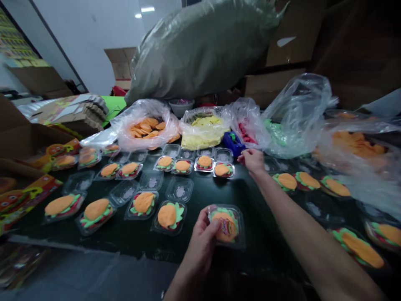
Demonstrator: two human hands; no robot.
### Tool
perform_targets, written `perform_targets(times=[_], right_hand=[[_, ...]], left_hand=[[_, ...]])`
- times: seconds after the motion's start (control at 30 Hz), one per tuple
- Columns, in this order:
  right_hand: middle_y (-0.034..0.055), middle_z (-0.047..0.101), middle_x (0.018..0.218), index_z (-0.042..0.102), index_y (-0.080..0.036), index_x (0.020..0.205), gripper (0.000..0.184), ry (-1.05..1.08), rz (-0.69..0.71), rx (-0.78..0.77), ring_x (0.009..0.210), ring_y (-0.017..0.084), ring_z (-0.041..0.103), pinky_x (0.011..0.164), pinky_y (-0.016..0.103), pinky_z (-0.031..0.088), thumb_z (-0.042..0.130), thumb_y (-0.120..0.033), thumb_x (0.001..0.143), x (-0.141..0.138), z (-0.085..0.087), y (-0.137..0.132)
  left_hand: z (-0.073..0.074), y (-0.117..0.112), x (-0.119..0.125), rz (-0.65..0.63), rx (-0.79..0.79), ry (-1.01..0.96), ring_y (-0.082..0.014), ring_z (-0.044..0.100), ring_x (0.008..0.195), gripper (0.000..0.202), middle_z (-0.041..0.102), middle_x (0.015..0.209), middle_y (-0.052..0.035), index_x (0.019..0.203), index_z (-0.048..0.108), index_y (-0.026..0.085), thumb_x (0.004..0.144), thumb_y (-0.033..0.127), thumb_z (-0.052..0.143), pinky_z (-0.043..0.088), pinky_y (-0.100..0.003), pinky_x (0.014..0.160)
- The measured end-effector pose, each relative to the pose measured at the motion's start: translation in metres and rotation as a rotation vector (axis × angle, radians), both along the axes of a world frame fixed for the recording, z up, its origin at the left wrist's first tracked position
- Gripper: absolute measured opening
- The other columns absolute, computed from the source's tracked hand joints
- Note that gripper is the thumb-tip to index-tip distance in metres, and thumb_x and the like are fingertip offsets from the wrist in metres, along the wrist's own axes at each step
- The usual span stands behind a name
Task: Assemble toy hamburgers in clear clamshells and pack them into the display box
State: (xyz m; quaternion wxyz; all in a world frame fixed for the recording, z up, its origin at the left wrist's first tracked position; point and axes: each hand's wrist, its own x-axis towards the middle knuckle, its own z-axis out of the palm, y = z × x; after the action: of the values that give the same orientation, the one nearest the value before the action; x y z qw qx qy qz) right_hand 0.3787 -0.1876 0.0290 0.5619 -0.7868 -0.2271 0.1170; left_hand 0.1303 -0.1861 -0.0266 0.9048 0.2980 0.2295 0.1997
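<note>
My left hand [203, 234] is closed on the edge of a clear plastic clamshell box [239, 228], its thumb on the lid. Inside is a toy burger with an orange bun and green leaf edges; a printed burger label shows on the lid. My right hand [253, 161] is stretched forward beside a blue tape dispenser [233, 144], its fingers pinched together. Whether a piece of tape is between those fingertips is too small to make out. Just left of that hand, an opened box [224, 169] holds another toy burger.
Several open clamshells with toy burgers [167, 215] stand in rows on the dark table [200, 188]. Behind them are plastic bags of orange pieces [148, 127], yellow pieces [205, 123] and green pieces [277, 131]. A large sack [203, 50] lies at the back; printed cartons [25, 200] stand left.
</note>
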Motion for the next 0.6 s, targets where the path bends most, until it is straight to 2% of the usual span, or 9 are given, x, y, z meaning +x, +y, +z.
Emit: perform_targets(times=[0.03, 0.07, 0.1, 0.13, 0.17, 0.23, 0.27, 0.33, 0.6], right_hand=[[-0.0004, 0.058, 0.072, 0.061, -0.006, 0.086, 0.041, -0.007, 0.038, 0.025, 0.068, 0.008, 0.059, 0.067, 0.022, 0.043, 0.032, -0.033, 0.096, -0.018, 0.004, -0.021], [-0.0019, 0.057, 0.066, 0.059, -0.009, 0.080, 0.034, -0.011, 0.073, 0.041, 0.064, 0.008, 0.056, 0.066, 0.022, 0.043, 0.041, -0.034, 0.093, -0.038, 0.006, -0.044], [-0.0028, 0.057, 0.061, 0.058, -0.012, 0.073, 0.027, -0.005, 0.180, 0.042, 0.061, 0.009, 0.055, 0.065, 0.022, 0.043, 0.053, -0.035, 0.088, -0.058, 0.008, -0.069], [-0.0032, 0.056, 0.057, 0.056, -0.015, 0.070, 0.027, 0.028, 0.407, 0.021, 0.059, 0.010, 0.053, 0.063, 0.022, 0.042, 0.053, -0.036, 0.088, -0.078, 0.008, -0.093], [-0.0035, 0.055, 0.056, 0.054, -0.017, 0.069, 0.029, 0.096, 0.562, -0.014, 0.056, 0.010, 0.050, 0.059, 0.022, 0.040, 0.052, -0.037, 0.089, -0.096, 0.007, -0.114], [-0.0035, 0.054, 0.057, 0.052, -0.018, 0.069, 0.031, 0.185, 0.701, -0.091, 0.055, 0.010, 0.046, 0.055, 0.023, 0.036, 0.049, -0.039, 0.091, -0.121, 0.002, -0.145], [-0.0035, 0.053, 0.057, 0.052, -0.018, 0.069, 0.031, 0.212, 0.719, -0.115, 0.055, 0.010, 0.045, 0.054, 0.023, 0.035, 0.048, -0.040, 0.091, -0.128, -0.001, -0.154], [-0.0036, 0.052, 0.058, 0.051, -0.018, 0.070, 0.030, 0.222, 0.714, -0.134, 0.056, 0.011, 0.045, 0.056, 0.024, 0.035, 0.048, -0.040, 0.090, -0.133, -0.006, -0.160], [-0.0047, 0.047, 0.055, 0.050, -0.019, 0.066, 0.028, 0.126, 0.647, -0.237, 0.051, 0.011, 0.046, 0.051, 0.024, 0.031, 0.049, -0.039, 0.085, -0.127, -0.012, -0.151]], left_hand=[[0.002, 0.000, -0.001, -0.003, 0.009, 0.012, -0.0193, 0.065, 0.084, 0.051, 0.065, 0.102, -0.0081, 0.114, 0.048, 0.018, 0.073, 0.031, 0.076, 0.052, -0.036, 0.081], [0.005, 0.000, -0.002, -0.007, 0.019, 0.025, -0.0193, 0.065, 0.084, 0.052, 0.065, 0.102, -0.0079, 0.114, 0.048, 0.018, 0.073, 0.031, 0.076, 0.052, -0.035, 0.079], [0.007, 0.000, -0.004, -0.009, 0.029, 0.038, -0.0191, 0.064, 0.083, 0.051, 0.065, 0.102, -0.0079, 0.115, 0.048, 0.018, 0.073, 0.031, 0.076, 0.052, -0.034, 0.078], [0.010, 0.000, -0.006, -0.008, 0.040, 0.048, -0.0186, 0.064, 0.083, 0.051, 0.065, 0.102, -0.0077, 0.115, 0.048, 0.018, 0.074, 0.031, 0.075, 0.053, -0.033, 0.076], [0.013, -0.002, -0.007, -0.004, 0.051, 0.056, -0.0180, 0.064, 0.083, 0.050, 0.065, 0.101, -0.0072, 0.114, 0.048, 0.018, 0.074, 0.031, 0.074, 0.053, -0.032, 0.075], [0.019, -0.006, -0.011, 0.007, 0.078, 0.073, -0.0168, 0.063, 0.081, 0.048, 0.065, 0.099, -0.0062, 0.114, 0.048, 0.019, 0.075, 0.031, 0.074, 0.053, -0.030, 0.073], [0.021, -0.008, -0.013, 0.011, 0.094, 0.082, -0.0164, 0.063, 0.081, 0.047, 0.065, 0.098, -0.0060, 0.113, 0.048, 0.018, 0.075, 0.031, 0.073, 0.053, -0.030, 0.073], [0.024, -0.014, -0.017, 0.012, 0.126, 0.101, -0.0160, 0.062, 0.081, 0.046, 0.065, 0.099, -0.0058, 0.113, 0.049, 0.019, 0.076, 0.031, 0.073, 0.053, -0.029, 0.072], [0.020, -0.028, -0.022, -0.013, 0.186, 0.075, -0.0168, 0.062, 0.086, 0.045, 0.064, 0.103, -0.0061, 0.116, 0.048, 0.020, 0.079, 0.030, 0.070, 0.052, -0.029, 0.076]])
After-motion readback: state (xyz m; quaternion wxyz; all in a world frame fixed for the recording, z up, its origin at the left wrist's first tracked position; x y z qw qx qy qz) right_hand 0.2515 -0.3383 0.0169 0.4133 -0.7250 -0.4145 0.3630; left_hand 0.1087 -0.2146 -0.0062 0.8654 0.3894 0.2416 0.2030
